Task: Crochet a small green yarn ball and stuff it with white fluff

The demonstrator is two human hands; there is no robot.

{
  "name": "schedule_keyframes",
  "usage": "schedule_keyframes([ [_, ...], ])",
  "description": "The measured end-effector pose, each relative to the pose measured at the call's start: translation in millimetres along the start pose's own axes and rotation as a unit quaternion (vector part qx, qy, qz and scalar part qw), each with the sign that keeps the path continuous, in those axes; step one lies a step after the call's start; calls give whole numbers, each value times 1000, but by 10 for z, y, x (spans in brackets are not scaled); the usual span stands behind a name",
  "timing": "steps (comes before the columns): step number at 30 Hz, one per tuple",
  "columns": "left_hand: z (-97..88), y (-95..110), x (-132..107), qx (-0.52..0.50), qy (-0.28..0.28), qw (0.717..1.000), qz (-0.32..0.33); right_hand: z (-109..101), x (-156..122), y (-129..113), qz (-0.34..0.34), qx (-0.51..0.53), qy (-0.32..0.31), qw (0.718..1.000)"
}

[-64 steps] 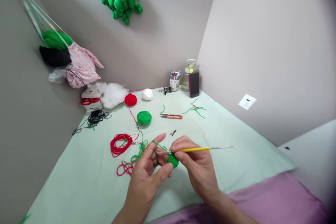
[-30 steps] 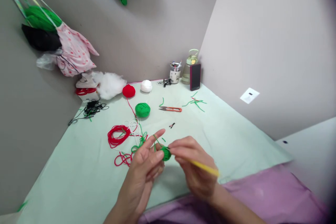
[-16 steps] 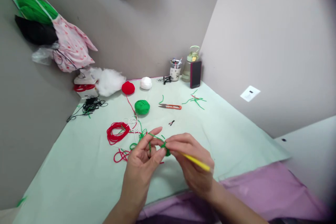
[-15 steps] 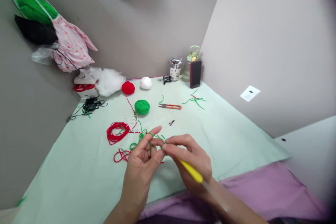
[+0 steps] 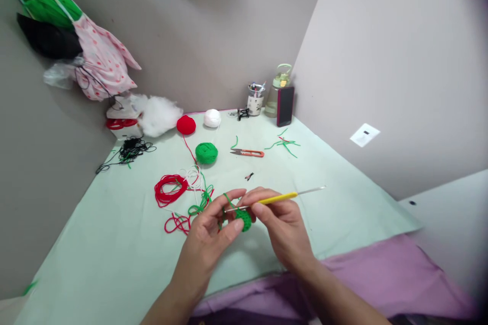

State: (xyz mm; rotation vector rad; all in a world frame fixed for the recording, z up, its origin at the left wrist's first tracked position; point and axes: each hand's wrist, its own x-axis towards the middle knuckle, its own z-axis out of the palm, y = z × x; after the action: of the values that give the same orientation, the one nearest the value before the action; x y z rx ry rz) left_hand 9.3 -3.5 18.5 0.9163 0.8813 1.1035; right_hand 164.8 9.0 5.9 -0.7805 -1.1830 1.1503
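Pinched between finger and thumb, the left grip [image 5: 208, 238] has hold of a small, round, green knitted piece [image 5: 244, 221], up over the near part of the pale green surface [image 5: 343, 203]. Green yarn [image 5: 227, 198] goes over that hand's pointing finger and down to the little piece. Just beside it, the right grip [image 5: 282, 226] is closed around a hook with a yellow handle [image 5: 280, 198]. One thin metal end of the hook points left, across the top of the green piece, and the other sticks out to the right. From where I stand, I can't tell if the tip is inside a stitch. Past the hands, a pair of orange snips [image 5: 249, 153] lies flat, with a green ball of yarn [image 5: 206, 153] to the left of it. Farther back sit a red ball [image 5: 186, 125] and a white ball [image 5: 212, 118], near some fluffy white stuffing [image 5: 160, 116]. Near the left hand are a ring of red yarn [image 5: 160, 194] and some messy green loops [image 5: 200, 207]. At the far corner, a dark phone [image 5: 285, 106] stands up in front of a bottle [image 5: 271, 99], and a cup of pens [image 5: 255, 104] is next to them.
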Motion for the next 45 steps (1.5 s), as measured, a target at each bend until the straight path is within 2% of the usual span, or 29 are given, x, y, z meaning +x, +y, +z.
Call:
schedule_keyframes([
  [5,-50,8,1,34,8,999,1,-23,39,-43,56,68,8,996],
  [11,23,60,-27,41,57,997,14,-65,51,-68,53,41,-12,998],
  [17,52,89,-56,75,69,995,22,-112,6,-60,2,-5,-42,999],
  [23,-6,21,-35,155,79,983,65,-112,-49,-136,-96,-137,-64,984],
  [25,-34,-26,-13,206,78,970,102,-105,-62,-143,-156,-201,-77,964],
  [28,-63,-90,14,257,85,953,140,-87,-72,-137,-273,-308,-104,906],
  [30,-74,-119,17,276,86,946,149,-75,-72,-134,-313,-342,-108,879],
  [34,-93,-139,1,321,74,930,166,-70,-59,-131,-292,-315,-95,898],
  [35,-98,-139,1,327,71,927,168,-73,-56,-125,-296,-318,-95,896],
  [37,-105,-139,10,330,68,926,171,-78,-54,-101,-322,-353,-96,873],
  [39,-103,-133,28,313,67,932,168,-76,-58,-75,-364,-411,-93,831],
  [42,-74,-104,41,216,68,966,122,-59,-72,-61,-412,-481,-70,771],
  [45,-25,-61,14,68,59,995,51,-47,-105,-63,-431,-510,-50,743],
])
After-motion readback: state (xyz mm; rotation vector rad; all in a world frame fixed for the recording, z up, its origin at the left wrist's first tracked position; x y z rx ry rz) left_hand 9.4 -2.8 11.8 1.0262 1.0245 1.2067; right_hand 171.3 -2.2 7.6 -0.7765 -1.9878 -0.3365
